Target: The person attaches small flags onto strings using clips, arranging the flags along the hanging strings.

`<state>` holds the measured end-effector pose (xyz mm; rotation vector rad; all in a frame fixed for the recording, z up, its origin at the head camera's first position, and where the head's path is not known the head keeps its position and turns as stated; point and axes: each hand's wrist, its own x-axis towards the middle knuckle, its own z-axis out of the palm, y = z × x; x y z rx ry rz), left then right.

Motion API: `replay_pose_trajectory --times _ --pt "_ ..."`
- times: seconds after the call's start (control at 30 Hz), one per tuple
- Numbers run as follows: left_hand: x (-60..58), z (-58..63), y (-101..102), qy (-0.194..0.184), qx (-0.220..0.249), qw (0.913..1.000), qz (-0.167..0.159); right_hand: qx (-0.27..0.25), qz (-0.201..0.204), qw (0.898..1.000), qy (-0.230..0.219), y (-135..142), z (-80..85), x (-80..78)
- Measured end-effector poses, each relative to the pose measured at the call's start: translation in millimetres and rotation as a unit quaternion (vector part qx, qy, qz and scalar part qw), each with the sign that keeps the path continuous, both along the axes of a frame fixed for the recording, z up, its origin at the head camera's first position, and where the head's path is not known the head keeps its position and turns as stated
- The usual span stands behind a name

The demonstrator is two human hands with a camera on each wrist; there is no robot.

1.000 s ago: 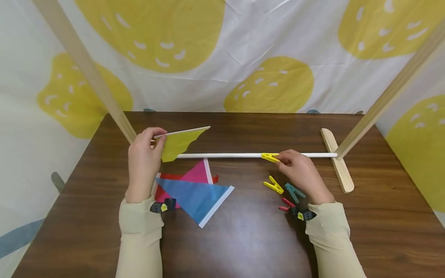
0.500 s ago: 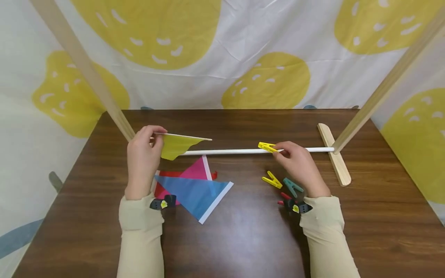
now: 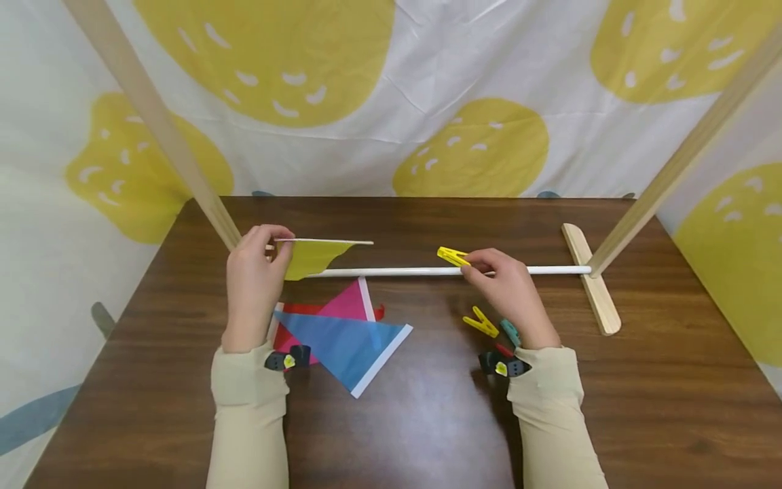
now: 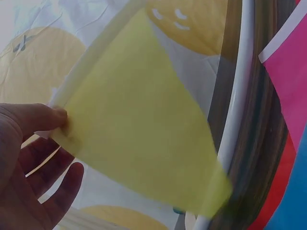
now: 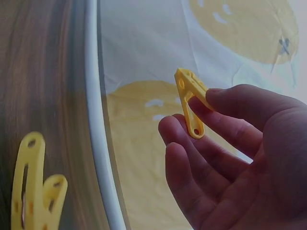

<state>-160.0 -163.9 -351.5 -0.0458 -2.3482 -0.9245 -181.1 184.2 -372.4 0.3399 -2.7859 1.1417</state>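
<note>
My left hand (image 3: 256, 278) pinches a yellow triangular pennant (image 3: 311, 257) by one corner of its white-edged top; in the left wrist view the pennant (image 4: 134, 115) hangs from thumb and fingers. Between thumb and fingers, my right hand (image 3: 504, 288) holds a yellow clothespin (image 3: 453, 256) by its legs, its nose pointing left. The right wrist view shows that clothespin (image 5: 189, 100) apart from the white rod (image 5: 98, 120). In the head view, the rod (image 3: 397, 272) runs across behind both hands, and the pennant's lower tip overlaps it.
Blue (image 3: 345, 346), pink (image 3: 351, 302) and red pennants overlap on the table before the rod. A second yellow clothespin (image 3: 481, 322), a teal one (image 3: 510, 333) and a partly hidden red one lie by the right wrist. Wooden posts (image 3: 684, 156) rise at both sides; the right has a foot (image 3: 592, 278).
My right hand has lifted the yellow clothespin and carried it left, towards the pennant. The pennant's far end has dipped so its top edge is nearly level; the left hand stays in place.
</note>
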Motion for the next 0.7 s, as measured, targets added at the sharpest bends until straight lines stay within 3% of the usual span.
replay_pose_trajectory --times 0.2,0.47,0.7 --pt "-1.9 -1.1 1 0.004 -0.006 0.9999 0.009 -0.006 -0.015 1.000 -0.012 0 -3.0 0.3" --pt "-0.7 -1.0 -3 0.057 0.019 0.9951 0.079 0.006 -0.022 1.000 -0.016 11 -6.5 2.0" --pt "-0.1 0.3 -7 0.063 0.049 0.9906 0.111 0.000 -0.010 1.000 -0.007 12 -4.8 3.3"
